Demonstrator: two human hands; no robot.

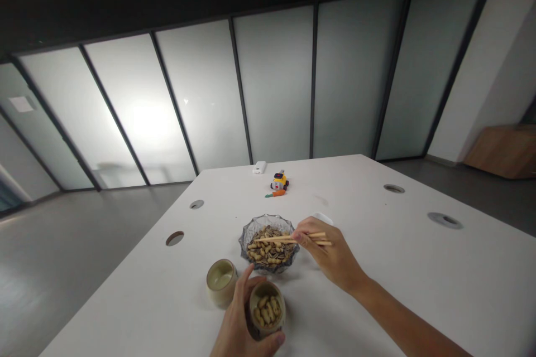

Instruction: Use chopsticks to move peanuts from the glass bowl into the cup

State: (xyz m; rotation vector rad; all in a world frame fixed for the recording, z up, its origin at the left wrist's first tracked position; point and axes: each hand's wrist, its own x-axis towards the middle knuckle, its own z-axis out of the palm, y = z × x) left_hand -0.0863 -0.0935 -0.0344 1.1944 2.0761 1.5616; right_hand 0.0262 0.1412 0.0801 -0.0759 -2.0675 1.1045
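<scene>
My right hand (324,251) grips a pair of wooden chopsticks (278,239), their tips over a scalloped glass bowl (247,231). Peanuts and striped sunflower seeds (268,248) fill the bowl. Whether the tips pinch anything, I cannot tell. My left hand (245,318) curls around a small ceramic cup (281,312), thumb at the near side and fingers at the far left. Several peanuts in their shells (268,310) lie inside this cup. Just left of it stands a second cup (221,283) of the same kind, with no nuts visible in it.
Beyond the bowl on the white table (355,201) are a toy carrot (276,193), a yellow toy car (280,181) and a white box-shaped device (259,167). A white object (322,217) is partly hidden behind my right hand. Round holes (175,239) pierce the tabletop.
</scene>
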